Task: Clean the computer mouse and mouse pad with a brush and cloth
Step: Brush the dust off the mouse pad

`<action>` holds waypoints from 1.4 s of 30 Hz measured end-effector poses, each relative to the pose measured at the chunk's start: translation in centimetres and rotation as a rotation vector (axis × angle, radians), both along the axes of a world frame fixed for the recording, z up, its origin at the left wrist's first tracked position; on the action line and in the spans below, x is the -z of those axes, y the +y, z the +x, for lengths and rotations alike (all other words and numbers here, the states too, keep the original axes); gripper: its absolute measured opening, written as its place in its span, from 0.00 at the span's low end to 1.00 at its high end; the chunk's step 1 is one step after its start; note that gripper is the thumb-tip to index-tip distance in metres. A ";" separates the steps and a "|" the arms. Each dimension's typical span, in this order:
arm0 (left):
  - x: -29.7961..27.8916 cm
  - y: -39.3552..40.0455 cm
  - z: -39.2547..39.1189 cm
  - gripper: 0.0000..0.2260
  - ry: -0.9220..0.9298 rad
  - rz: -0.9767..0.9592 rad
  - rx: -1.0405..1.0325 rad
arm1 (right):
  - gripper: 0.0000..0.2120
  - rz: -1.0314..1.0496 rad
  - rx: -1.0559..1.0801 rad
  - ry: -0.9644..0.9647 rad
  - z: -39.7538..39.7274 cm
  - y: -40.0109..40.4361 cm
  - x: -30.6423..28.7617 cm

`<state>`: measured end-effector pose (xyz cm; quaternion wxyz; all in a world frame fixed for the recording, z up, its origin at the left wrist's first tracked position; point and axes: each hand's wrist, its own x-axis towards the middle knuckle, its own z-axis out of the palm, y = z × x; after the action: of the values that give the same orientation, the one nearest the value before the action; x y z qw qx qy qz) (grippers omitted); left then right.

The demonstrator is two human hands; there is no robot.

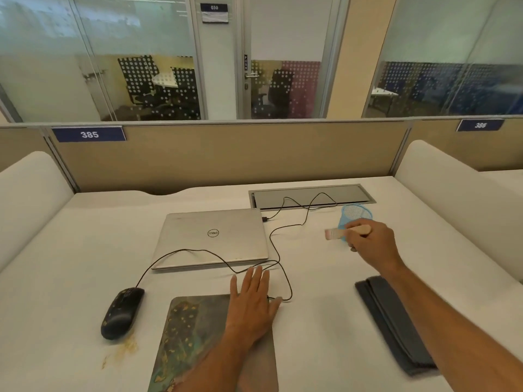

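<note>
Two hands at work on the white desk (70, 278). My left hand (253, 302) lies flat, fingers straight and together, on the far right corner of the mouse pad (195, 335). My right hand (370, 241) grips a brush (339, 232), bristles pointing left, in front of a blue mesh cup (356, 214). Black mouse (121, 312) sits left of the pad; folded grey cloth (393, 321) lies near right, closed laptop (212, 239) farther back.

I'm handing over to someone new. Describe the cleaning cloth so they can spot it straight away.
Start at the closed silver laptop in the middle of the white desk, then look to its right and nearer the person. The cloth lies flat there, partly under the right forearm: a dark grey folded strip, plain, unlike the patterned mouse pad.
</note>
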<state>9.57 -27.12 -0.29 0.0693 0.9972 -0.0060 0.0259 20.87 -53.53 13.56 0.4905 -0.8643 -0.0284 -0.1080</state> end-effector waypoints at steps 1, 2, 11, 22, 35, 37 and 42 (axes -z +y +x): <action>0.2 -0.1 0.6 0.37 0.006 0.017 0.007 | 0.06 -0.072 0.030 -0.039 0.9 -0.6 -0.4; 0.3 -0.2 1.2 0.39 0.005 0.025 0.013 | 0.07 -0.141 0.059 -0.073 1.8 -1.3 -0.8; 1.0 0.0 3.1 0.42 -0.070 -0.045 0.067 | 0.08 -0.554 0.123 0.006 9.2 -5.0 -0.8; 0.9 -0.1 3.2 0.39 -0.068 0.001 0.057 | 0.07 -0.721 -0.006 0.144 12.8 -3.7 2.0; 0.4 -0.1 3.0 0.40 -0.054 0.017 0.055 | 0.20 -0.946 -0.078 0.187 13.5 -4.1 3.4; 0.4 -0.1 3.0 0.40 -0.045 0.000 0.056 | 0.22 -0.942 -0.073 0.177 13.1 -4.2 3.4; -0.1 -0.1 2.8 0.39 -0.012 0.001 0.063 | 0.27 -0.877 -0.002 -0.002 11.6 -3.4 2.8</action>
<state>12.41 -27.27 -0.20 0.0695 0.9964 -0.0380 0.0295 32.44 -56.97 10.77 0.0770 -0.9906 -0.0730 -0.0859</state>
